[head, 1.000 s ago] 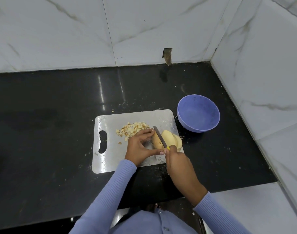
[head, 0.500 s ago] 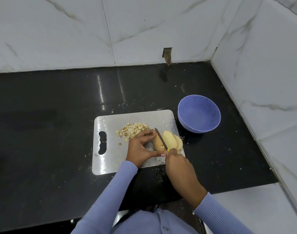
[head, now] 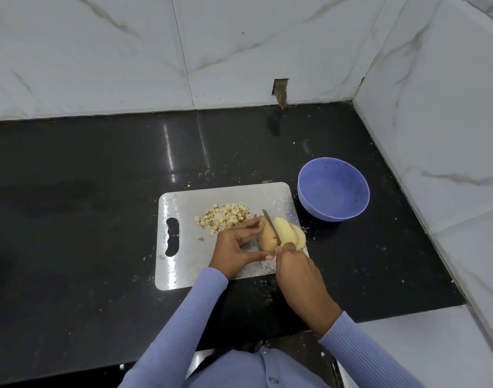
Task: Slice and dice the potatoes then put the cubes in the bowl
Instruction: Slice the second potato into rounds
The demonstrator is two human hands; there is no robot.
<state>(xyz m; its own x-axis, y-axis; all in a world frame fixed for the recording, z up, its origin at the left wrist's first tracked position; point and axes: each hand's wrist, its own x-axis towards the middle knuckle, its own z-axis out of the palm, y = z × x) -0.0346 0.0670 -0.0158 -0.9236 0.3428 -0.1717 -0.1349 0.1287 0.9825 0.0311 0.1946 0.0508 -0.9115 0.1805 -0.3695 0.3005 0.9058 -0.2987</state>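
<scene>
— Progress? Potato (head: 267, 238) on the cutting board (head: 183, 264), near its right edge, partly sliced: blade of the knife (head: 271, 226) set in it, slices (head: 288, 233) leaning just right of the blade. Pinched steady by the left hand (head: 234, 249); right hand (head: 295, 264) clenched round the yellow knife handle.

— Done and left? One heap of cubes (head: 225, 217) lying left of the potato. Purple bowl (head: 333, 189), beyond the board's right edge, holding none. Slices undiced, transfer pending.

— Hidden? Handle mostly covered; depth of cut and slice count unclear.
</scene>
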